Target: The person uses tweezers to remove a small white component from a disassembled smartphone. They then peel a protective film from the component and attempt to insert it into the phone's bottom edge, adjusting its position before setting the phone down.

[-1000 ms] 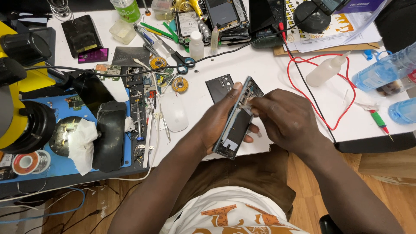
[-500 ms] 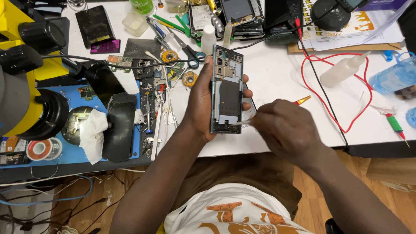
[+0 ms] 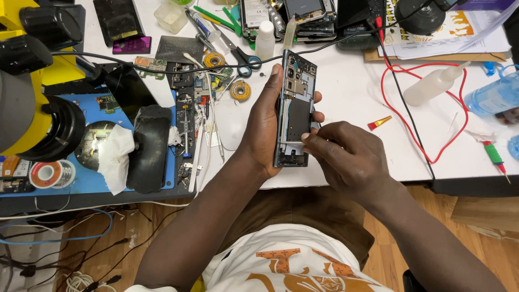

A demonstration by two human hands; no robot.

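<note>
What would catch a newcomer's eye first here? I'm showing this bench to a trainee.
First, the opened phone at the centre, held upright in the left hand while the right hand works a thin tool across its lower part. Then the big yellow microscope at far left, and the red wire looping over the white table.

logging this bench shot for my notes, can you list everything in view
opened phone: 1, dark frame with insides showing, held upright over the white table
thin tool: 1, silvery, laid across the phone's lower part
microscope: 1, yellow and black, far left
blue mat: 1, left, under small parts
white tissue: 1, on the mat
solder spool: 1, lower left
scissors: 1, blue handles, top centre
red wire: 1, looping on the right
squeeze bottle: 1, clear, right
screwdriver: 1, red and green, far right
left hand: grips the phone
right hand: pinches the tool
</note>
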